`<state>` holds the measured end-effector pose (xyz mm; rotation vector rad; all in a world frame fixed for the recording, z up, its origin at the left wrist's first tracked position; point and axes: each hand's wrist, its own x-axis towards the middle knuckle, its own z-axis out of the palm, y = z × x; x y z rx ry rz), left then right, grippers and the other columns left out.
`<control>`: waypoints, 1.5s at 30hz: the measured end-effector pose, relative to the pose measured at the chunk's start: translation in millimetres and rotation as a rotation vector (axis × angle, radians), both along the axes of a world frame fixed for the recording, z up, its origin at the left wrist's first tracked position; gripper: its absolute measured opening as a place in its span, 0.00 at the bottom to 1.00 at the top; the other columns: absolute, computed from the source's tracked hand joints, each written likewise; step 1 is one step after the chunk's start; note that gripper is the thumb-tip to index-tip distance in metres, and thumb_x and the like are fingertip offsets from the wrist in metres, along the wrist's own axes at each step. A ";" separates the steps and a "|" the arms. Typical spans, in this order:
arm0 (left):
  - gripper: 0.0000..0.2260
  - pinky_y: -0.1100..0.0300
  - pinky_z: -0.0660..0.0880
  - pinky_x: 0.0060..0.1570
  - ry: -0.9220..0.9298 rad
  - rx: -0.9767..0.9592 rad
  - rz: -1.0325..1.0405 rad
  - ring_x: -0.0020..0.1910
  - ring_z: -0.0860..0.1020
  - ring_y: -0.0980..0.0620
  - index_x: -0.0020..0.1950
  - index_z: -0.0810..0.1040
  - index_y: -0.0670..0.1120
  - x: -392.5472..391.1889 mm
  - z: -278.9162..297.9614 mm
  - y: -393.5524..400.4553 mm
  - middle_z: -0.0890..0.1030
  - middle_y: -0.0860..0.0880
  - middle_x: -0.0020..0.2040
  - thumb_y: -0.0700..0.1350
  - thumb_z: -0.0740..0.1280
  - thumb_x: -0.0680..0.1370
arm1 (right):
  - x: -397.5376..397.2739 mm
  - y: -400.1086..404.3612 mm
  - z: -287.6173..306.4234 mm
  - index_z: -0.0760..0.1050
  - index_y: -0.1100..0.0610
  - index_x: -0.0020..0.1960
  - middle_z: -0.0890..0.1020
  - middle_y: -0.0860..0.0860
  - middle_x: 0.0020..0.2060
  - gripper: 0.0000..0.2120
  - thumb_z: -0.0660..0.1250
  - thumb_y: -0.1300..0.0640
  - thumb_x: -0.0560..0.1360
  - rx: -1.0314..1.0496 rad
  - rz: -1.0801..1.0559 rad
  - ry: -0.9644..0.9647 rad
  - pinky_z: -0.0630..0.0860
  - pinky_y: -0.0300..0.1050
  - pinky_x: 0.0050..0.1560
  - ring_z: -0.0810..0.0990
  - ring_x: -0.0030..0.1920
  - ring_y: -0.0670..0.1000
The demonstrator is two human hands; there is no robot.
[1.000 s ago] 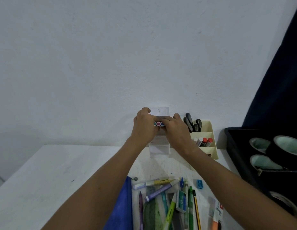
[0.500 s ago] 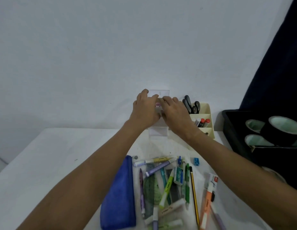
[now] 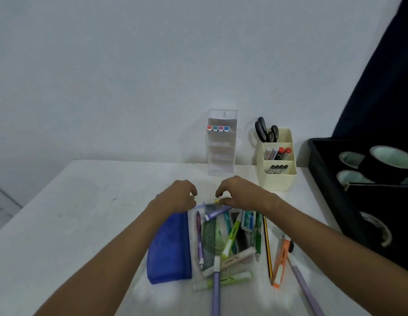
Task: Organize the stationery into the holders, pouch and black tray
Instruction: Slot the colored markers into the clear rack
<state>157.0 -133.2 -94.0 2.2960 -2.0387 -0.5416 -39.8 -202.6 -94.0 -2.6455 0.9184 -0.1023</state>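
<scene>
A yellow-capped pen (image 3: 218, 201) at the far edge of the stationery pile (image 3: 230, 238) is reached for by both hands. The right hand (image 3: 240, 192) is curled over it with fingertips at its cap, though whether it is actually pinched cannot be told; the left hand (image 3: 179, 196) is loosely curled at the pen's other end, a firm grip likewise not shown. Just left of the pile lies the blue pouch (image 3: 169, 245). Beyond the pile, against the wall, stands the clear tiered holder (image 3: 221, 153), four coloured markers (image 3: 218, 128) lined up in its top tier and the lower tiers apparently unfilled. Right of that holder sits the cream holder (image 3: 278, 174), with scissors (image 3: 265, 131) and pens already slotted in. Further right of the pile, at the desk's (image 3: 73, 213) edge, is the black tray (image 3: 335, 201), tape rolls (image 3: 390, 160) inside — much of the sorting is judged to remain. The risks lie in the tangle: a pen drawn from under crossed neighbours could drag the purple marker (image 3: 215, 213) along or set round barrels rolling — and the light clear holder could be tipped if loaded carelessly from above.
</scene>
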 end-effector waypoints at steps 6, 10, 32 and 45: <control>0.15 0.58 0.74 0.51 -0.038 0.021 0.003 0.52 0.78 0.48 0.59 0.80 0.44 -3.4 -21.2 2.8 0.80 0.45 0.54 0.49 0.67 0.76 | 24.9 6.7 -16.6 0.77 0.57 0.63 0.78 0.54 0.59 0.18 0.68 0.53 0.75 -0.014 -0.028 0.092 0.73 0.48 0.59 0.75 0.60 0.54; 0.12 0.57 0.69 0.36 -0.078 -0.015 0.008 0.34 0.71 0.48 0.33 0.70 0.44 -4.3 -25.4 4.3 0.71 0.46 0.31 0.46 0.67 0.73 | 33.5 4.0 -19.8 0.82 0.61 0.52 0.82 0.58 0.47 0.11 0.66 0.57 0.74 -0.028 -0.033 0.090 0.74 0.46 0.46 0.79 0.47 0.56; 0.10 0.71 0.69 0.45 0.330 -0.811 0.145 0.41 0.77 0.58 0.55 0.82 0.47 -10.8 97.4 -15.9 0.84 0.51 0.48 0.43 0.66 0.77 | 2.2 -7.6 76.9 0.66 0.57 0.62 0.75 0.55 0.42 0.15 0.63 0.59 0.77 0.562 -0.447 -0.509 0.72 0.45 0.34 0.73 0.34 0.50; 0.11 0.66 0.73 0.45 0.205 -0.888 0.001 0.43 0.80 0.52 0.58 0.81 0.46 -16.5 99.2 -23.9 0.83 0.47 0.51 0.43 0.66 0.78 | -2.6 -14.7 78.8 0.64 0.51 0.57 0.75 0.50 0.42 0.10 0.62 0.57 0.78 0.210 -0.365 -0.351 0.70 0.36 0.33 0.73 0.35 0.46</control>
